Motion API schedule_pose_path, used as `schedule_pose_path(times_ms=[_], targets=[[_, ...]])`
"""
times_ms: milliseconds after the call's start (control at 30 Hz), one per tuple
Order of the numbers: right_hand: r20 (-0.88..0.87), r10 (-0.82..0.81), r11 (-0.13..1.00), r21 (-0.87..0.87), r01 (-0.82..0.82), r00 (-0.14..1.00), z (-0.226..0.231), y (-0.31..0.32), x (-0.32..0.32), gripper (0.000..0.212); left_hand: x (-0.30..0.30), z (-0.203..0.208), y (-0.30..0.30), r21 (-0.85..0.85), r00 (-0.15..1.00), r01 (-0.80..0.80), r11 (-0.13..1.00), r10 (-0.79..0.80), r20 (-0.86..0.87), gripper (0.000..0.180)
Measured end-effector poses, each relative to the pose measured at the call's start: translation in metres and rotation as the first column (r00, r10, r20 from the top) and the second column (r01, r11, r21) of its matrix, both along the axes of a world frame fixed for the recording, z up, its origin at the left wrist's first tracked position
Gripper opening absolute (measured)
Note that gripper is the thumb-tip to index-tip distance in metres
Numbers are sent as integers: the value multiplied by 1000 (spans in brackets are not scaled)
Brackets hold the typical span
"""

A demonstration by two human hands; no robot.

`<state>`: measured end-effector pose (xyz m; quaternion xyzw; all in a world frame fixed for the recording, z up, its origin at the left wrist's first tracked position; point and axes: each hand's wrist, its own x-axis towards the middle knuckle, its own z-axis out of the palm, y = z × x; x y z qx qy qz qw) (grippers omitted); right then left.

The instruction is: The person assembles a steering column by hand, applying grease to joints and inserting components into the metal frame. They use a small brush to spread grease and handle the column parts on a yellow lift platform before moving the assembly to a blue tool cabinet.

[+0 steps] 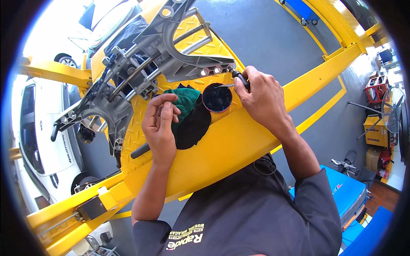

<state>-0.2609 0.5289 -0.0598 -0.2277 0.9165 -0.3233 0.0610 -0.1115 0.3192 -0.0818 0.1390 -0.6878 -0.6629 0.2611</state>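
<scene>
My right hand (265, 96) is closed, and a thin flat metal blade (226, 85) sticks out from its fingers over a round tub (217, 99) of dark, grease-like paste. The blade's other end is hidden in the hand. Against those fingers sits a black peg (240, 78) at the end of a grey metal wheel clamp (192, 68). My left hand (160, 123) is raised with fingers curled in toward the thumb, and nothing shows in it. Just beside it lie a green cloth (185, 102) and a black cloth (195, 126), next to the tub.
The clamp rests over a yellow tread-plate ramp (139, 113), whose smooth yellow beam (209, 155) runs close in front of me. A white car (47, 128) stands at left. On the right are a blue box (337, 192) and a fan (390, 109).
</scene>
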Motion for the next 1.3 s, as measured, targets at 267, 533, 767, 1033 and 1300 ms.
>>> schedule_pose_path(times_ms=[267, 533, 767, 1033, 1300], targets=[[175, 1, 1000, -30, 4, 985, -10, 3, -15, 47, 0, 0, -4, 2, 1000, 22, 1000, -22, 8, 23], [140, -87, 990, -95, 101, 986, -12, -3, -3, 45, 1, 0, -6, 30, 999, 37, 999, -37, 16, 22], [277, -57, 998, -23, 66, 959, -1, -3, -13, 55, 1, 1, -6, 14, 998, 55, 998, -56, 41, 22], [427, 3, 989, -137, 61, 904, -13, 0, -35, 57, -4, 4, -9, -187, 999, 10, 982, -3, 38, 17], [354, 26, 965, -253, 69, 935, -28, 0, -35, 54, -58, 56, -28, -958, 985, 140, 249, -135, 109, 43]])
